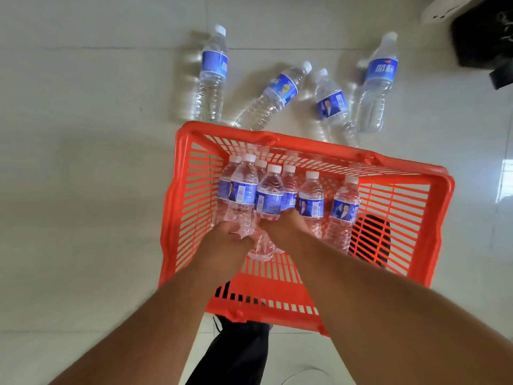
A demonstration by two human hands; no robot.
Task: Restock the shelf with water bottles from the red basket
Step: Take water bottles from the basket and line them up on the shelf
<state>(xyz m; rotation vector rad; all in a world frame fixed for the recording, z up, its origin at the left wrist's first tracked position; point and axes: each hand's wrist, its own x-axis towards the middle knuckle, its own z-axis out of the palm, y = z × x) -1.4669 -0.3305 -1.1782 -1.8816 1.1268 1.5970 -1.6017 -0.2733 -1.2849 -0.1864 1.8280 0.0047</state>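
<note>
A red plastic basket (388, 173) stands on the pale tiled floor below me, holding several small water bottles with blue labels and white caps. My left hand (227, 232) grips the lower part of one bottle (243, 190) at the basket's left. My right hand (280, 222) grips the bottom of a neighbouring bottle (269, 195). Two more bottles (312, 201) stand to the right of my hands inside the basket. No shelf is in view.
Several larger water bottles lie on the floor beyond the basket: one at the far left (212, 73), one tilted (277, 94), a small one (331, 102), one at the right (377, 79). A dark object (483, 34) sits at the top right. My dark trouser leg (238, 354) is below the basket.
</note>
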